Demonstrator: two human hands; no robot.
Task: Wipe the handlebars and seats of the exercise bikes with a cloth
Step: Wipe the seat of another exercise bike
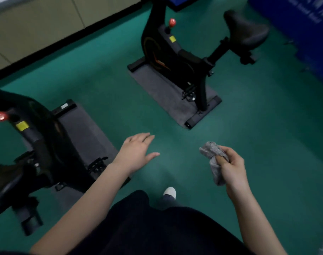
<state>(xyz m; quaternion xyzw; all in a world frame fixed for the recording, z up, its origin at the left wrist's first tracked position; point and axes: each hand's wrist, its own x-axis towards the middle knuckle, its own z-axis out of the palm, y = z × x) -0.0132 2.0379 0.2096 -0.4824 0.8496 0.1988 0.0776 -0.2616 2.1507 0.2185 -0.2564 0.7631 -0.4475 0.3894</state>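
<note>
Right hand fingers clamp the cloth, likely soft, light, best bunched; left hand fingers spread, empty.

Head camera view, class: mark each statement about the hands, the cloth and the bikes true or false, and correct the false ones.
1. The right hand grips a crumpled grey cloth. True.
2. The left hand rests on a bike seat. False: it hangs open over the green floor, touching nothing.
3. Each exercise bike stands on a dark mat. True.
4. The cloth is wiping the far bike's seat. False: it is held well away from it.
</note>
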